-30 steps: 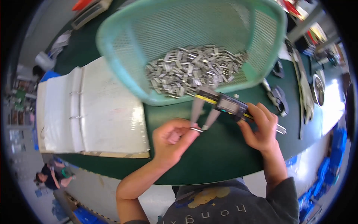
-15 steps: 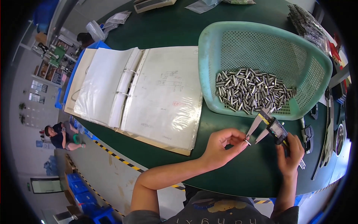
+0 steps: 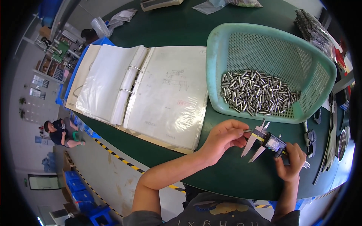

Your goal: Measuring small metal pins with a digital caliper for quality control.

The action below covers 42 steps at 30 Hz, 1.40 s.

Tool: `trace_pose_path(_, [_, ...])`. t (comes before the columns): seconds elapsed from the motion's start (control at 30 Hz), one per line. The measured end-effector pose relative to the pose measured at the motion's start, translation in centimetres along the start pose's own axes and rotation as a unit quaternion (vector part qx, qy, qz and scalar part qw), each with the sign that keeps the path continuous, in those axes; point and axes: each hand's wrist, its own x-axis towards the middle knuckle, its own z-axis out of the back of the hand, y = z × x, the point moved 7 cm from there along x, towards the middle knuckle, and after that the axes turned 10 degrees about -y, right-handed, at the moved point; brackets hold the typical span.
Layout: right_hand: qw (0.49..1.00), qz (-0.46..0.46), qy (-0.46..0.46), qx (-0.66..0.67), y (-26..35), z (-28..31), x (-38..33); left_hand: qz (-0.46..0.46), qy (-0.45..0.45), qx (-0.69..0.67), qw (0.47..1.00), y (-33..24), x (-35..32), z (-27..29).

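Note:
Between the thumb and fingers of my left hand is a small metal pin, its end poking out toward the caliper. My right hand is closed around the beam and slider of a digital caliper. The caliper's long jaws are spread apart and point down toward me, with nothing between them; its short jaws face the basket. Just beyond both hands stands a green plastic basket with a heap of similar metal pins inside.
An open ring binder with a drawing in a clear sleeve lies left of the basket. A second caliper rests at the right. Plastic bags lie at the far right of the green table. Another person sits far left.
My right hand has turned the caliper so its long jaws point more toward me. The pin in my left hand has moved up and away from the jaws, toward the basket.

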Motion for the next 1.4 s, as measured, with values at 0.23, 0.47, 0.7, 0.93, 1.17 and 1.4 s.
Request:
trace_pose_path(0.23, [1.0,0.004,0.006,0.021,0.0,0.2,-0.3,0.017,0.0,-0.03,0.999,0.9,0.2,-0.1])
trace_pose_path(0.47, [1.0,-0.006,0.014,0.012,0.8,0.0,0.7,0.007,0.034,-0.051,0.998,-0.3,-0.1,-0.2])
trace_pose_path(0.7, [0.998,0.046,0.004,-0.035,1.5,0.4,1.1,0.052,0.097,-0.055,0.992,0.3,-0.7,-1.2])
trace_pose_path(0.93, [0.998,0.058,0.008,-0.001,1.7,0.6,0.9,0.084,0.097,-0.072,0.989,1.1,-1.6,-2.1])
trace_pose_path(1.17, [0.998,0.063,0.02,-0.016,1.6,0.3,0.7,0.055,0.084,-0.062,0.993,0.9,-1.6,-1.4])
trace_pose_path(1.4, [0.998,0.059,0.02,-0.02,1.5,0.1,0.6,0.046,0.083,-0.057,0.994,0.8,-1.6,-1.4])
